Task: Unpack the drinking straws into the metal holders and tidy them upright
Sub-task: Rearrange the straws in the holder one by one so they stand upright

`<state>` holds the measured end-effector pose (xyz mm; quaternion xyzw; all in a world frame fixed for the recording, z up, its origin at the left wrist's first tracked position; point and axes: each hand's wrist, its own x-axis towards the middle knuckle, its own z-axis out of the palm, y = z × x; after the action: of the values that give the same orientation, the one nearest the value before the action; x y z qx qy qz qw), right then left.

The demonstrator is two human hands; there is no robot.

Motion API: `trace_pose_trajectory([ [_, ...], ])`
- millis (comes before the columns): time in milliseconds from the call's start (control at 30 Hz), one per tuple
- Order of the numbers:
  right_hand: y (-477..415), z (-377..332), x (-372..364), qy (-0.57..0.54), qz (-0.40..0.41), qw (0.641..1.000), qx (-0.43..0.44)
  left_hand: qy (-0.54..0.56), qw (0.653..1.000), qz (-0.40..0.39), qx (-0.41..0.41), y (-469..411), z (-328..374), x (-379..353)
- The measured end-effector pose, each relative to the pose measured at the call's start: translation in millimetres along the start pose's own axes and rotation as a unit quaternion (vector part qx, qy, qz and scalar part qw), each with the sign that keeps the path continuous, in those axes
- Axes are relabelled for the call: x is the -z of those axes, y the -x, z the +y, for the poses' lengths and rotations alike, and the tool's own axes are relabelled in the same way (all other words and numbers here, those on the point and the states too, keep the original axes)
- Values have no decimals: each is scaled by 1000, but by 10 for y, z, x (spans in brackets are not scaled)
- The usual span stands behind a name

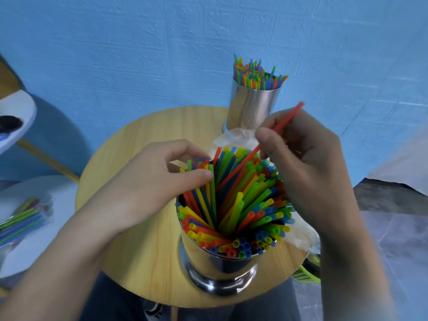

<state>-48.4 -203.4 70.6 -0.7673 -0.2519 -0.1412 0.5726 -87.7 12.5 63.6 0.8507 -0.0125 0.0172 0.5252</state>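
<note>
The near holder (217,262) on the round table (129,158) is crammed with straws (243,205) fanning outward, so this looks like the tidying step. A bagged pack (23,216) lies off to the left. The left hand (148,179) pinches a small bunch at the holder's far-left edge. The right hand (301,158) pinches one slanted red straw (284,121), which next needs standing upright among the rest. Beyond lies a crumpled wrapper (234,137), probably empty. The far holder (252,105) is full of upright straws.

Open tabletop (129,144) leftward — far holder (252,105), wrapper (234,137) block the back.
</note>
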Motion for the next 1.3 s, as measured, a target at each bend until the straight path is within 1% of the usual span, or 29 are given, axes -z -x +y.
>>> trace_pose_trajectory([
  [67, 9, -6, -1, -16, -9, 1000, -21, 23, 1000, 16, -7, 3, -4, -30],
  [167, 9, 1, 16, -29, -13, 999, -25, 37, 999, 33, -12, -6, -11, -62],
  [267, 5, 12, 22, -5, -29, 999, -18, 42, 998, 40, -26, -21, -11, -81],
  [400, 5, 21, 20, 56, -51, 997, -11, 36, 999, 22, -33, -52, -5, -88],
  [500, 7, 5, 21, 68, -53, 996, -14, 42, 998, 11, -42, -78, -15, -84],
  [700, 8, 6, 42, 33, -73, 996, -34, 77, 996, 8, -35, -91, 26, -93],
  [800, 10, 16, 61, 37, -87, 995, -31, 53, 998, 0, -30, -94, 31, -86],
  [900, 13, 25, 72, 43, -90, 995, -28, 27, 999, -26, -24, -93, 44, -81],
  [1067, 22, 19, 66, 41, -87, 995, -27, 19, 998, -59, -28, -97, 53, -53],
  [1300, 26, 34, 72, 42, -89, 995, -25, 13, 997, -71, -41, -88, 92, -58],
])
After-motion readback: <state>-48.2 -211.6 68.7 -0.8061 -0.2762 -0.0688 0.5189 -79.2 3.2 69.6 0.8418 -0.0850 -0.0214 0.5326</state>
